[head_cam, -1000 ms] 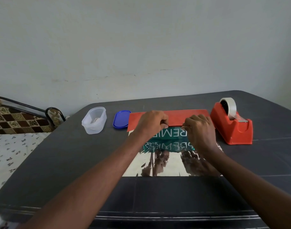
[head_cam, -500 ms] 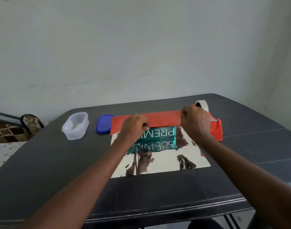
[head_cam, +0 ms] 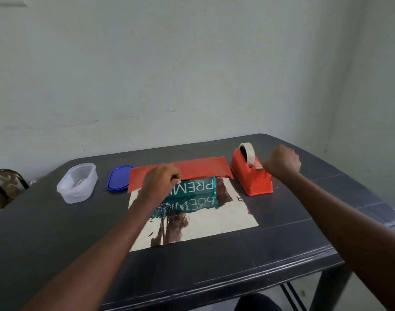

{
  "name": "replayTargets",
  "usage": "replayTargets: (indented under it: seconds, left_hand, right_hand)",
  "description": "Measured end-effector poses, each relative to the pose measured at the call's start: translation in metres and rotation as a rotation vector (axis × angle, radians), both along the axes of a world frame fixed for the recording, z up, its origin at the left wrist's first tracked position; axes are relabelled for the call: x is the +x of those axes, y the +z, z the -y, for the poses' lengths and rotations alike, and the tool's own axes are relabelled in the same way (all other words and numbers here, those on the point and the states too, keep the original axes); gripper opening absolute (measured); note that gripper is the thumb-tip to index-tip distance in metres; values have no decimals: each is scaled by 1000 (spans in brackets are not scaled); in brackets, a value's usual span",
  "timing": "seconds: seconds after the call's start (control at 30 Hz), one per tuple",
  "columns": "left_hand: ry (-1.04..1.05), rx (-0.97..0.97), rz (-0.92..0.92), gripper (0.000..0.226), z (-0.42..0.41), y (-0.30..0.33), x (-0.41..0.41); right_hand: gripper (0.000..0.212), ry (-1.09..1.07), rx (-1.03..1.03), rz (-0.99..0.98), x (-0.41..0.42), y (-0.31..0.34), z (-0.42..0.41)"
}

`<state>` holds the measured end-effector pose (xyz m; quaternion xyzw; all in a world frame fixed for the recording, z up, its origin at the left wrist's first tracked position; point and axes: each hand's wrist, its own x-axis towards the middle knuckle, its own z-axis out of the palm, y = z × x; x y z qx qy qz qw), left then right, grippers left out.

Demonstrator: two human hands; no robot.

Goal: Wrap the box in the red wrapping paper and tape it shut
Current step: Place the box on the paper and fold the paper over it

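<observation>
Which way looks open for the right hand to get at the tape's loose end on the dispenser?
Probably yes, directly: the right hand sits beside the tape dispenser at its cutter end, with nothing between them. Whether its fingers already touch the tape cannot be told.

My stock: red wrapping paper (head_cam: 198, 168), silver inside; teal box (head_cam: 197, 186), white lettering; orange tape dispenser (head_cam: 251, 179); blue lid (head_cam: 118, 178); dark grey desk (head_cam: 57, 221).

Both forearms are bare to the frame edge (no sleeves, watch or rings visible on hands).
</observation>
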<state>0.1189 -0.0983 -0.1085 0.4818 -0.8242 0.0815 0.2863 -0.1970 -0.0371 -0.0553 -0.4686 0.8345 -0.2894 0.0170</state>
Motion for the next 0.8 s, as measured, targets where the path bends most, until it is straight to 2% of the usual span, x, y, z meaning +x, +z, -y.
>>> replayTargets:
  seconds: [0.07,0.17,0.2,0.37,0.47,0.6,0.8]
  left_hand:
    - [0,-7,4,11,0,-1,0]
    - [5,-7,3,12,1,-2,-1]
    - [5,-9,1,13,1,-2,-1]
    - [-2,-18,-2,15,4,-1,-4]
    - [-7,-17,-3,14,6,-1,-6]
    - [-11,-23,0,16,7,-2,-7]
    - [-21,-16,-10,13,9,-2,-7]
  right_hand:
    - [20,-6,-15,99,-4,2,3]
    - [1,34,3,231,-7,3,8]
    - [1,48,-1,266,-8,3,11]
    - [6,70,65,518,-14,4,23]
    - [28,105,67,600,-26,-4,41]
    - [9,44,99,613,-9,11,23]
    - [18,6,-56,752,2,19,16]
